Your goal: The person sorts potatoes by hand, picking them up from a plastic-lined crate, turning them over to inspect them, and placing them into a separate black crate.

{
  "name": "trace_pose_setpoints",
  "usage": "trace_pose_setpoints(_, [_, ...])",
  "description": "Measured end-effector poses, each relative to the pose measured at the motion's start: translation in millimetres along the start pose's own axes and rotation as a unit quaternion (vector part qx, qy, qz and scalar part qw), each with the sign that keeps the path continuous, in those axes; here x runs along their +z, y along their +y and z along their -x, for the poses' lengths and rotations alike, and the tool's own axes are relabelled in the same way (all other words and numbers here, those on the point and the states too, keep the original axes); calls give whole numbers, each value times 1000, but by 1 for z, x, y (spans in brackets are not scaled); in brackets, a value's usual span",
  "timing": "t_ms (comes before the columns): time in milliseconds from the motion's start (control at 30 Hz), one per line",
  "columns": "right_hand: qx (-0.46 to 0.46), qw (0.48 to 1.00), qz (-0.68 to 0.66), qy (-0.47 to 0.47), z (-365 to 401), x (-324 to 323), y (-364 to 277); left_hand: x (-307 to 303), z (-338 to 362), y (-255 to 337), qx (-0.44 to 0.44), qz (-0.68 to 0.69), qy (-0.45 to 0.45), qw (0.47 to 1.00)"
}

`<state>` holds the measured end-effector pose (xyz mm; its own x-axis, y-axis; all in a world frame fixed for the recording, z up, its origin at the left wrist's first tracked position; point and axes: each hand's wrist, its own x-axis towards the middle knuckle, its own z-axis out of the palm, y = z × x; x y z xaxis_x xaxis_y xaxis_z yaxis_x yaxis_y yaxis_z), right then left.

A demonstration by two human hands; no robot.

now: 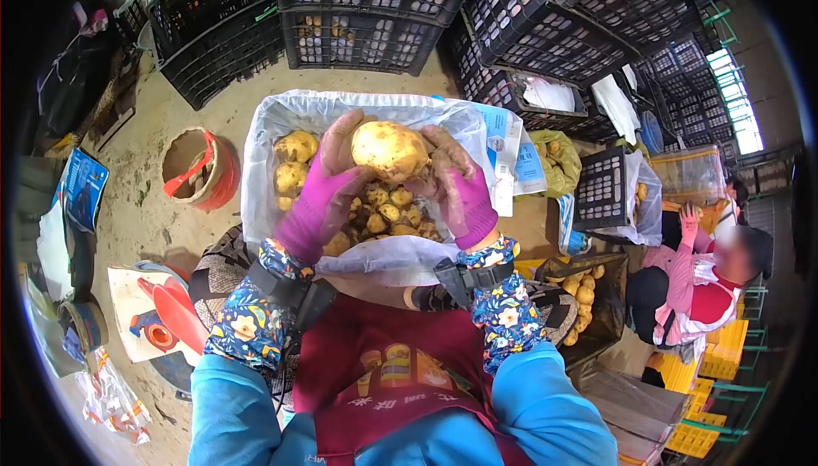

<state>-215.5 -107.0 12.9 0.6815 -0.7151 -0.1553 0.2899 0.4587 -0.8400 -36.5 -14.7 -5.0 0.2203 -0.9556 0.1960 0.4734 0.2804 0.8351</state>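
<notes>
A large pale yellow potato (389, 152) with dirt on it is held up over a lined crate. My left hand (328, 181), in a pink glove with soiled fingers, holds its left side. On its right side is my right hand (460, 181), gloved the same way, its fingers curved against the potato. Beneath both hands, the crate's whitish plastic liner (375, 261) surrounds smaller potatoes (390, 212). More potatoes (296, 146) lie at the crate's left side.
Black crates (362, 40) are stacked behind. A red-rimmed bucket (200, 168) stands left, above a red scoop (175, 317). Right are a green sack (554, 163), a dark-lined container of potatoes (584, 300) and a seated person (690, 287).
</notes>
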Motion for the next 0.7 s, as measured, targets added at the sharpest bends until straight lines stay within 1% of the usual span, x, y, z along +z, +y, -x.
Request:
trace_pose_setpoints(33, [15, 997, -70, -4, 0, 0, -2, -1, -1, -1, 10, -49, -4, 999])
trace_pose_setpoints(67, [51, 992, -109, -25, 3, 9, -5, -3, -3, -4, 20, -98, -9, 995])
trace_pose_setpoints(100, [45, 995, -80, -24, 4, 10, 0, -3, -5, -5, 29, -148, -15, 988])
trace_pose_setpoints(167, [34, 999, -21, -22, 2, 8, 12, 10, -6, 3, 6, -59, 6, 998])
trace_pose_setpoints(200, [-25, 999, -11, -29, -1, 8, 14, 13, -6, 7, -5, -16, 18, 1000])
trace_pose_setpoints(267, [-124, 982, 132, -49, -9, -11, 23, -1, -4, 11, 5, -133, 7, 991])
trace_pose_setpoints(300, [-171, 963, 203, -56, -9, -21, 28, -1, -2, 12, -17, -138, 10, 990])
trace_pose_setpoints(333, [-156, 973, 163, -53, -6, -20, 29, -2, -1, 13, -40, -142, 13, 989])
trace_pose_setpoints(400, [-167, 968, 176, -60, -5, -20, 33, 8, -3, 16, -138, -49, 25, 989])
trace_pose_setpoints(433, [-178, 965, 183, -53, -2, -21, 34, 6, -1, 15, -63, -220, -27, 973])
trace_pose_setpoints(467, [-149, 956, 253, -12, 5, -15, 27, -2, 3, 13, 22, -375, -94, 922])
trace_pose_setpoints(500, [-170, 943, 287, -12, 6, -20, 33, -7, 3, 5, 134, -549, -116, 817])
trace_pose_setpoints(533, [-162, 972, 170, -17, 11, -19, 36, -3, 0, 3, 45, -456, -98, 884])
trace_pose_setpoints(567, [-134, 981, 141, -25, 21, -16, 24, 2, -3, 0, -37, -353, -60, 933])
trace_pose_setpoints(600, [-160, 956, 242, 39, 24, -18, 26, 2, -10, -7, 53, -417, -110, 901])
trace_pose_setpoints(633, [-150, 953, 263, 17, 46, -9, -6, 30, -10, 5, 242, -549, -209, 772])
trace_pose_setpoints(667, [-206, 878, 426, 65, 54, -15, -2, 34, -19, -27, 98, -412, -160, 892])
trace_pose_setpoints(700, [-153, 895, 415, 52, 63, -15, -8, -4, -23, -38, -68, -300, -53, 950])
